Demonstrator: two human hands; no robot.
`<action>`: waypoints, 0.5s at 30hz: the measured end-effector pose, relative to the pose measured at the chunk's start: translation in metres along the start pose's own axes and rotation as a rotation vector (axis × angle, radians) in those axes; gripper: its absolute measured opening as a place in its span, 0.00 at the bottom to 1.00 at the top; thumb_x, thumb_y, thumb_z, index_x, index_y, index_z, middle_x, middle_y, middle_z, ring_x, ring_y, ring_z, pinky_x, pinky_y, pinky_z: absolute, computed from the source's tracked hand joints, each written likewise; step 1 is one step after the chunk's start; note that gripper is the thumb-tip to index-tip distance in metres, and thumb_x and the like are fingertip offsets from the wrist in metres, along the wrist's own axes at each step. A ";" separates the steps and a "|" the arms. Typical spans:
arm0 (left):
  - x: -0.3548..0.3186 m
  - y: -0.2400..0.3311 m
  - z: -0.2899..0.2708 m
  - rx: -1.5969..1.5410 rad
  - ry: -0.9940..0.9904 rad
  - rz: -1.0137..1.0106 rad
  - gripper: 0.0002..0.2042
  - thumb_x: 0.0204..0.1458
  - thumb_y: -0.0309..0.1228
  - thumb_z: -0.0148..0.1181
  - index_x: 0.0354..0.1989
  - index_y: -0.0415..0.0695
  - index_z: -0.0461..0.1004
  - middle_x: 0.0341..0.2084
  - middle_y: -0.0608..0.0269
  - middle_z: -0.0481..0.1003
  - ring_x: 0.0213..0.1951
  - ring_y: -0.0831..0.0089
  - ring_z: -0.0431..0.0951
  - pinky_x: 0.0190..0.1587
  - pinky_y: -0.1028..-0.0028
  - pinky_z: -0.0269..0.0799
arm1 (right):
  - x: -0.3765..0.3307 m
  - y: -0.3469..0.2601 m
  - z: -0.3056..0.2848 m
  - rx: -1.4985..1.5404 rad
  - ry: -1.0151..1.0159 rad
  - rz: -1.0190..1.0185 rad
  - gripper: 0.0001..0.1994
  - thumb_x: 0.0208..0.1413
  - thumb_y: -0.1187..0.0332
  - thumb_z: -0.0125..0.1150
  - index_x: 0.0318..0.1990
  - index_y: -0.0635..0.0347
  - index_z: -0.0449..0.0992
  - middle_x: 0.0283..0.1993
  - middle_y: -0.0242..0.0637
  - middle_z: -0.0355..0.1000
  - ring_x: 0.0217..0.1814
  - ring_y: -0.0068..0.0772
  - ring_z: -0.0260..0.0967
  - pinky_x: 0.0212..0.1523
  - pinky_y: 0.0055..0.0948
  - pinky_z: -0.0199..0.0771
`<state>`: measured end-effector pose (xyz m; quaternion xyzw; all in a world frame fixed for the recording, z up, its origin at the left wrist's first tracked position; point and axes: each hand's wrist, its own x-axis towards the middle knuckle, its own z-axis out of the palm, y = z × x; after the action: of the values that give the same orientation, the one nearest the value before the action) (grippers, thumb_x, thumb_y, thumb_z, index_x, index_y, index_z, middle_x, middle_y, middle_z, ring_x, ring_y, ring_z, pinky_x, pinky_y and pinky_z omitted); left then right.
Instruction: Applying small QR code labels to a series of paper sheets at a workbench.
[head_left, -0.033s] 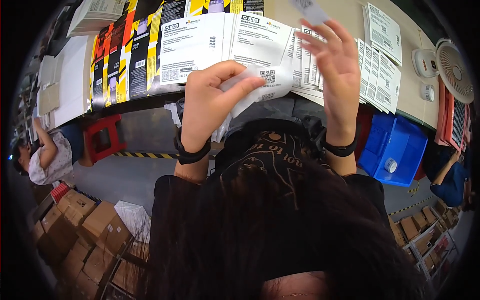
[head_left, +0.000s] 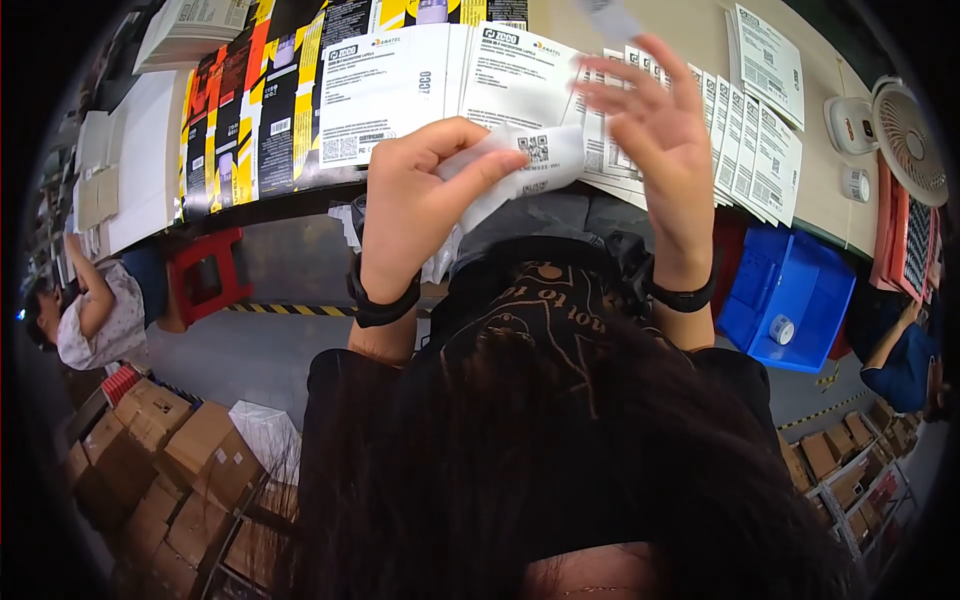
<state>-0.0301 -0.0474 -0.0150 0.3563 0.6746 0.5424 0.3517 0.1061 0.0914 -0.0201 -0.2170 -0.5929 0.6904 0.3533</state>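
Note:
My left hand [head_left: 425,200] is closed on a strip of white labels [head_left: 548,160] printed with square codes. Thumb and fingers pinch it, and its free end points right above the white printed boxes [head_left: 520,75]. Over those boxes to the right, my right hand [head_left: 665,135] is raised with its fingers spread, some blurred by motion. A small white label [head_left: 612,18], also blurred, sits at the tip of its index finger and seems to cling there. The white boxes lie in an overlapping row, printed faces up, on the table.
Black, yellow and red boxes [head_left: 235,130] lie left of the white ones. A stack of white boxes [head_left: 190,30] stands at far left, more [head_left: 765,65] at right. Also right are a fan [head_left: 905,130], a label roll [head_left: 856,185] and a blue bin [head_left: 790,300]. Other people work at both sides.
My right hand has shifted slightly left and down, and the small label at its fingertip has moved left and up. The strip in my left hand has flattened a little.

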 end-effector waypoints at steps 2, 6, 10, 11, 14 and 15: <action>0.004 -0.002 -0.001 -0.027 0.014 -0.016 0.07 0.42 0.26 0.65 0.30 0.37 0.76 0.19 0.65 0.75 0.21 0.82 0.70 0.25 0.82 0.64 | -0.002 0.000 -0.003 0.006 -0.221 0.187 0.19 0.53 0.79 0.53 0.54 0.66 0.63 0.39 0.45 0.72 0.45 0.32 0.69 0.48 0.29 0.68; 0.010 0.003 -0.002 0.133 0.096 0.363 0.07 0.43 0.27 0.65 0.27 0.37 0.76 0.16 0.67 0.73 0.18 0.81 0.69 0.33 0.80 0.67 | -0.007 0.005 -0.002 -0.082 -0.219 0.138 0.25 0.53 0.77 0.54 0.59 0.63 0.58 0.45 0.46 0.70 0.49 0.35 0.67 0.51 0.31 0.66; 0.014 0.010 0.001 0.114 0.209 0.333 0.06 0.44 0.19 0.61 0.32 0.34 0.73 0.21 0.65 0.75 0.26 0.80 0.74 0.49 0.75 0.68 | -0.009 -0.005 0.018 -0.035 -0.126 0.151 0.25 0.45 0.80 0.62 0.52 0.64 0.62 0.34 0.37 0.69 0.32 0.28 0.70 0.35 0.22 0.71; 0.014 0.010 -0.006 0.186 0.091 0.328 0.06 0.44 0.19 0.61 0.31 0.34 0.74 0.20 0.65 0.75 0.27 0.80 0.74 0.52 0.73 0.65 | -0.006 0.003 0.020 -0.029 -0.126 0.156 0.25 0.45 0.80 0.62 0.52 0.64 0.62 0.34 0.37 0.69 0.32 0.28 0.70 0.35 0.22 0.71; 0.015 0.006 -0.018 0.327 -0.148 0.317 0.05 0.43 0.19 0.61 0.30 0.33 0.74 0.20 0.66 0.75 0.29 0.79 0.74 0.59 0.67 0.59 | 0.020 0.046 0.020 0.392 -0.449 -0.705 0.30 0.44 0.85 0.61 0.57 0.66 0.59 0.31 0.36 0.70 0.34 0.19 0.68 0.37 0.15 0.68; 0.015 0.003 -0.019 0.321 -0.138 0.335 0.05 0.43 0.20 0.61 0.29 0.33 0.74 0.20 0.65 0.75 0.29 0.80 0.74 0.60 0.66 0.57 | 0.017 0.035 0.025 0.398 -0.449 -0.699 0.30 0.44 0.85 0.61 0.57 0.66 0.59 0.31 0.36 0.70 0.34 0.19 0.68 0.37 0.15 0.68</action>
<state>-0.0539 -0.0427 -0.0106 0.5510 0.6579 0.4534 0.2409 0.0695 0.0857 -0.0475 0.2231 -0.5481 0.6601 0.4627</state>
